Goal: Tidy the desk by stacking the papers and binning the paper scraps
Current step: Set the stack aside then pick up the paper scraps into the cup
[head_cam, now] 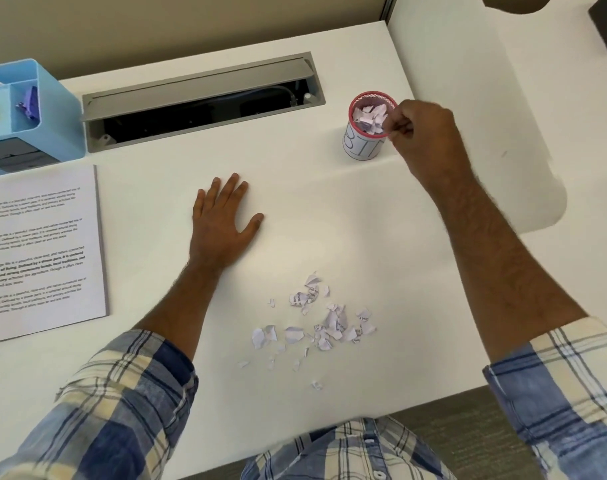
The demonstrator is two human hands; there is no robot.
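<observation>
Right now the right hand (418, 133), fingers bunched over the pink-rimmed bin cup (366, 128), may pinch a scrap — can't tell. Left hand (226, 220) lies spread flat on bench (295, 209). Scraps (316, 323) sit near front edge; stacked papers (42, 251) at left. Risk: cup's nearly full, so bits spill or it tips w/ a knock. Papers' left side is cut off.

White desk (295, 188) against a beige partition wall (163, 26).
Grey cable tray (198, 98) sunk in the top, lid open; blue organiser (58, 112) far left; grey carpet (468, 427) below the front edge.
</observation>
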